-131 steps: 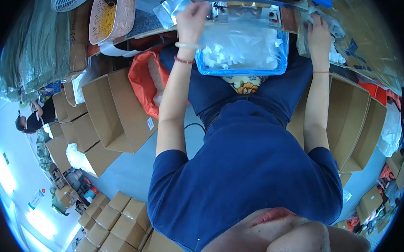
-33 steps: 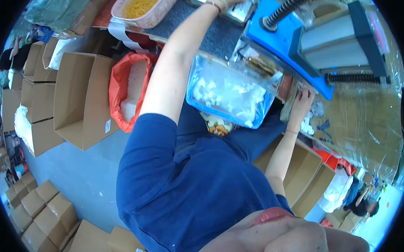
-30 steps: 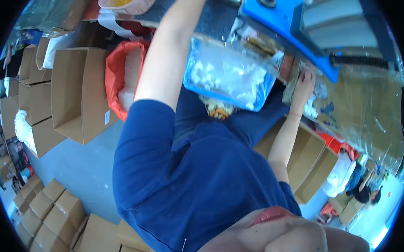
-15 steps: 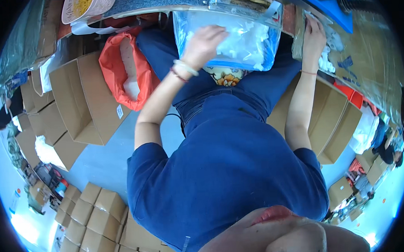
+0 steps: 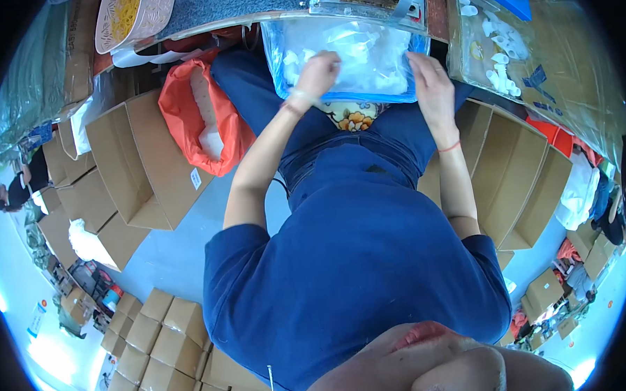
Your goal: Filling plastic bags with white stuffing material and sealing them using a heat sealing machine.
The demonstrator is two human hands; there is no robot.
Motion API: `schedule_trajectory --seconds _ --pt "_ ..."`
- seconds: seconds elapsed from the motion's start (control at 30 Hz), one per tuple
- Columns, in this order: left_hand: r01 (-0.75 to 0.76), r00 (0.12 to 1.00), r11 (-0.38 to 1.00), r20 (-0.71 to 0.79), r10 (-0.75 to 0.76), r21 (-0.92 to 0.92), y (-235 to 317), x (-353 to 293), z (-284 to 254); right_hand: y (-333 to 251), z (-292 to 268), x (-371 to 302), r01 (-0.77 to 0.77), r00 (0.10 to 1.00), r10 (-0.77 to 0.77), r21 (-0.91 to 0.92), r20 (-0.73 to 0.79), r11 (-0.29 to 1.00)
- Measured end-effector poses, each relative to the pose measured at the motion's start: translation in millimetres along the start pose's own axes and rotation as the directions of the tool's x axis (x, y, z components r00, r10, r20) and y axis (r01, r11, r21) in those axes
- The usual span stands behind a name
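Observation:
A blue-lined, shallow bin (image 5: 410, 93) sits between my thighs under the table edge, with many small white plastic pieces (image 5: 363, 57) heaped in it. Over its left part is my left hand (image 5: 318, 75), fingers curled in; whatever they hold is hidden and slightly blurred. My right hand (image 5: 432, 85) hovers at the bin's right rim, its fingers loosely bent and partly apart, with nothing plainly visible in them. To the right of that hand, several small white tubular plastic parts (image 5: 501, 75) lie on a taped cardboard surface (image 5: 566, 65).
A clear-fronted metal fixture (image 5: 367, 1) stands at the table edge beyond the bin. Far left is a patterned white basket (image 5: 153, 17) with yellow contents. A red bag (image 5: 177, 124) and open carton (image 5: 144, 161) stand left; another open carton (image 5: 507, 166) stands right. Stacked boxes (image 5: 169, 348) lie behind.
My right hand has come left and nearer, from the white parts on the cardboard to the bin's right rim. My left hand has lowered slightly, its fingers more curled.

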State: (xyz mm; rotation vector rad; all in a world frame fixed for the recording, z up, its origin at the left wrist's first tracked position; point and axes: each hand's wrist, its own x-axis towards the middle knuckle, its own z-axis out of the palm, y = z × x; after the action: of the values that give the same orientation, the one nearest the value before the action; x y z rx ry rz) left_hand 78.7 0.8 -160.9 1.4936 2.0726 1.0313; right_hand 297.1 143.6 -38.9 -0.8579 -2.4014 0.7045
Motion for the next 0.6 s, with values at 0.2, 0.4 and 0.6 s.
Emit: schedule_trajectory --seconds 0.2,0.4,0.6 --pt "0.257 0.873 0.771 -0.203 -0.444 -0.583 52 -33 -187 68 99 -12 -0.017 0.935 0.083 -0.191 0.344 0.981" --pt "-0.079 0.635 0.582 -0.491 -0.596 -0.809 28 9 -226 84 181 0 -0.052 0.782 0.235 -0.315 0.578 0.948" --pt "-0.172 0.772 0.426 -0.390 -0.502 -0.888 -75 87 -195 82 152 -6 0.067 0.925 0.044 -0.277 0.379 0.959"
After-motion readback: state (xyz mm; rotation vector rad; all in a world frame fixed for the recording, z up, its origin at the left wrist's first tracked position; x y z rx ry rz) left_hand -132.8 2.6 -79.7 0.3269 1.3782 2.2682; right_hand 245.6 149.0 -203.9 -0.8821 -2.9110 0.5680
